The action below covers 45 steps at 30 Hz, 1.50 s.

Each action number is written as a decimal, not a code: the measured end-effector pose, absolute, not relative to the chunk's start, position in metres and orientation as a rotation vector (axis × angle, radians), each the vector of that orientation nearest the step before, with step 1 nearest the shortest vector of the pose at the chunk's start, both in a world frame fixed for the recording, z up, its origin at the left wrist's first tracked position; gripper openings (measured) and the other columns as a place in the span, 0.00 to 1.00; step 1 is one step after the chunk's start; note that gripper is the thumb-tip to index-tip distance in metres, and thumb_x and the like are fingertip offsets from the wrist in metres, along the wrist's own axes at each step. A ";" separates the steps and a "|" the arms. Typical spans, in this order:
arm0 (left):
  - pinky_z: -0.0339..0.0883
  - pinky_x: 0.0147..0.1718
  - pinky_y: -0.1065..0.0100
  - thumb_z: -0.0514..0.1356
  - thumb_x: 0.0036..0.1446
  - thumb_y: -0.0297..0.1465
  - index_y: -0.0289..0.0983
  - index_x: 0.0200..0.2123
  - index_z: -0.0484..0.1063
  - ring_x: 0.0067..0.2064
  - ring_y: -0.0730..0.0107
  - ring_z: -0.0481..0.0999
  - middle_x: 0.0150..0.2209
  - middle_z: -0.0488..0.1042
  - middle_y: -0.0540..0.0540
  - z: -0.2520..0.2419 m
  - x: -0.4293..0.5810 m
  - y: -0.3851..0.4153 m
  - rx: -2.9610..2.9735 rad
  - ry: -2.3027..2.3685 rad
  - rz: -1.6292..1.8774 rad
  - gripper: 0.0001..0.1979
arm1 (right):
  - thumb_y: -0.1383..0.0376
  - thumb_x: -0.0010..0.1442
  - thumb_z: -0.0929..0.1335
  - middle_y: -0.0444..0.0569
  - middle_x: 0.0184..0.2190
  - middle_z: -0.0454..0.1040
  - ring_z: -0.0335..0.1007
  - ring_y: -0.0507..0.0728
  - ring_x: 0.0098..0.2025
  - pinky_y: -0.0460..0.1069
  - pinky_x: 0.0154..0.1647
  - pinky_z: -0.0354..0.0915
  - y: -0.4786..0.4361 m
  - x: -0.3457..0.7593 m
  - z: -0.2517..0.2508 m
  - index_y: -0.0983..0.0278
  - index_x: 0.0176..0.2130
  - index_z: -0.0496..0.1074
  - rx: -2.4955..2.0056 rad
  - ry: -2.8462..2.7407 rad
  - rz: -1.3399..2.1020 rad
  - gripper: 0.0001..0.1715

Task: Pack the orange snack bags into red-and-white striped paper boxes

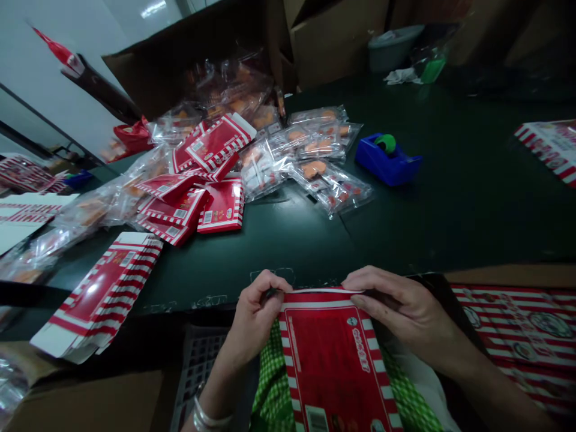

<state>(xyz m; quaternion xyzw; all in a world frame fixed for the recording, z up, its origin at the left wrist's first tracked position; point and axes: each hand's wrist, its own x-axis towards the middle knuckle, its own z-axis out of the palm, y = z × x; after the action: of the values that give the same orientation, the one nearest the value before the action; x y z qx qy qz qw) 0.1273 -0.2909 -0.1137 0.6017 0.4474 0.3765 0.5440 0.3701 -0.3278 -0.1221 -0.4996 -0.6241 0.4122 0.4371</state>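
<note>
Both left hand (254, 315) and right hand (411, 315) pinch a red striped carton (333, 366) at the top; barcode (316, 419) unreadable.

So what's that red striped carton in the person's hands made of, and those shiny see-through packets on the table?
The red-and-white carton looks like printed paperboard, probably coated: it has a smooth, faintly glossy face and holds a stiff, crisp edge. The clear packets look like thin plastic film, given their crinkles, bright glare and see-through contents.
</note>
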 end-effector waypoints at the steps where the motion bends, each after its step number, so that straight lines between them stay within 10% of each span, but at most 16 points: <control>1: 0.63 0.45 0.66 0.57 0.58 0.28 0.37 0.32 0.73 0.43 0.64 0.71 0.35 0.71 0.46 -0.111 0.127 -0.293 1.487 1.031 0.864 0.05 | 0.57 0.61 0.67 0.47 0.37 0.77 0.74 0.56 0.40 0.48 0.39 0.69 -0.329 0.371 -0.119 0.59 0.33 0.76 -1.224 -1.550 1.076 0.11; 16: 0.59 0.26 0.72 0.65 0.49 0.33 0.34 0.27 0.75 0.26 0.75 0.66 0.24 0.71 0.50 -0.084 0.143 -0.263 1.368 1.005 0.574 0.07 | 0.54 0.55 0.70 0.48 0.30 0.77 0.72 0.55 0.28 0.47 0.26 0.69 -0.308 0.367 -0.094 0.63 0.29 0.74 -1.330 -1.319 1.435 0.14; 45: 0.61 0.33 0.72 0.61 0.57 0.27 0.35 0.30 0.76 0.33 0.74 0.68 0.29 0.69 0.50 -0.099 0.129 -0.271 1.736 0.865 0.709 0.05 | 0.60 0.56 0.70 0.46 0.35 0.80 0.77 0.55 0.36 0.44 0.34 0.72 -0.317 0.358 -0.096 0.60 0.27 0.74 -1.371 -1.537 1.173 0.08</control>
<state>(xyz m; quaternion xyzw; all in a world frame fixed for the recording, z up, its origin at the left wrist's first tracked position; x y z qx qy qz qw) 0.1287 -0.2709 -0.0987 0.7219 0.3598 0.2946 0.5125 0.3578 -0.3168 -0.0961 -0.5360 -0.6009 0.4584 0.3762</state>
